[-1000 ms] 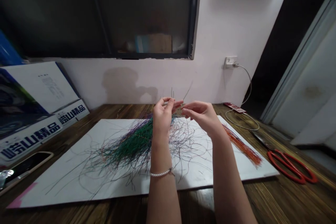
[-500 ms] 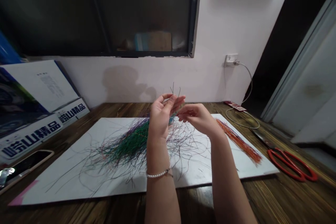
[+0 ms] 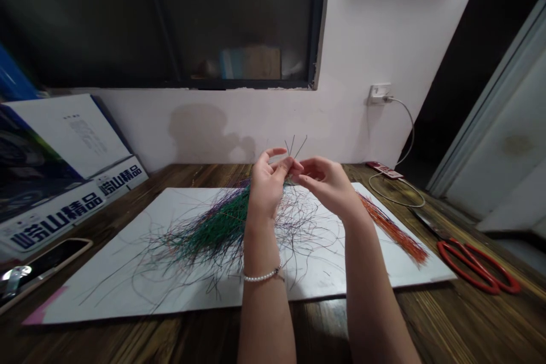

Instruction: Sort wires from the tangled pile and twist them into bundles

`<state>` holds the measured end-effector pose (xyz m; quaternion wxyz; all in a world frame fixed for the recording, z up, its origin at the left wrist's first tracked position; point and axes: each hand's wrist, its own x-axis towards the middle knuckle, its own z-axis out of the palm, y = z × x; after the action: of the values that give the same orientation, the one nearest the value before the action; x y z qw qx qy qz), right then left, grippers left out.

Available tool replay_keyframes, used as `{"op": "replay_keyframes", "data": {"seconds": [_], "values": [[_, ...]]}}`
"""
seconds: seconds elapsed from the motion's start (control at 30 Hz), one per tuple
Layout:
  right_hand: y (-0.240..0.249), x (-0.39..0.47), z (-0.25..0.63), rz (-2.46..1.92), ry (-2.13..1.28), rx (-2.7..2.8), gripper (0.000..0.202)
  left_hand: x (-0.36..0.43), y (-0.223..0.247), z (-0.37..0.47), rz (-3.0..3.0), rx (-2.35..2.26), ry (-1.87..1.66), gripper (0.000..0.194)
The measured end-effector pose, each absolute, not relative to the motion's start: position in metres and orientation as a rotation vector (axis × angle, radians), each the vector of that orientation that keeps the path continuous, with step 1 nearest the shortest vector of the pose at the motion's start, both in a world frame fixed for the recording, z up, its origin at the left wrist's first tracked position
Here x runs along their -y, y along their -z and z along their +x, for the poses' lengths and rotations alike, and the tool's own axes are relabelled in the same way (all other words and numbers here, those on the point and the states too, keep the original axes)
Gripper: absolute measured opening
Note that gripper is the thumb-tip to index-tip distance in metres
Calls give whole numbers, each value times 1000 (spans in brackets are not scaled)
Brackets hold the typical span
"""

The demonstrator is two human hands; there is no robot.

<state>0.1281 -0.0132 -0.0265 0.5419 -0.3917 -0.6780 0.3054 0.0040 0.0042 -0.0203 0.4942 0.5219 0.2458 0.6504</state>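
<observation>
My left hand (image 3: 271, 179), with a white bead bracelet below its wrist, pinches a few thin dark wires (image 3: 292, 145) whose tips fan upward past the thumb. Close against it is my right hand (image 3: 322, 182), its thumb and fingertips pressed together at the lower part of the same wires. Exactly which strands the right fingers grip is hidden. Beneath and left of the hands, a tangled heap of green, purple and blue wires (image 3: 219, 224) spreads over a white board (image 3: 128, 290).
An orange wire bundle (image 3: 394, 230) lies on the board's right side. Red-handled scissors (image 3: 475, 264) rest beyond it, near a cable (image 3: 401, 199) and a dark red card (image 3: 384, 170). At left are a phone (image 3: 51, 267) and printed boxes (image 3: 72, 205).
The wire tips have swung rightward and spread into a wider fan. My right hand has come up closer to the left fingers. The whole view has shifted slightly.
</observation>
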Motion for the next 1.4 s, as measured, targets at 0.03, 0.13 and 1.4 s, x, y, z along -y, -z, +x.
{"op": "replay_keyframes", "data": {"seconds": [0.03, 0.13, 1.4], "values": [[27, 13, 128, -926, -718, 1576, 26, -4, 20, 5, 1261, -592, -1579, 24], [27, 13, 130, -848, -760, 1555, 49, -1, 19, 8, 1300, -557, -1539, 24], [19, 33, 152, -791, -545, 1118, 11, -9, 36, 35, 1539, -448, -1188, 25]]}}
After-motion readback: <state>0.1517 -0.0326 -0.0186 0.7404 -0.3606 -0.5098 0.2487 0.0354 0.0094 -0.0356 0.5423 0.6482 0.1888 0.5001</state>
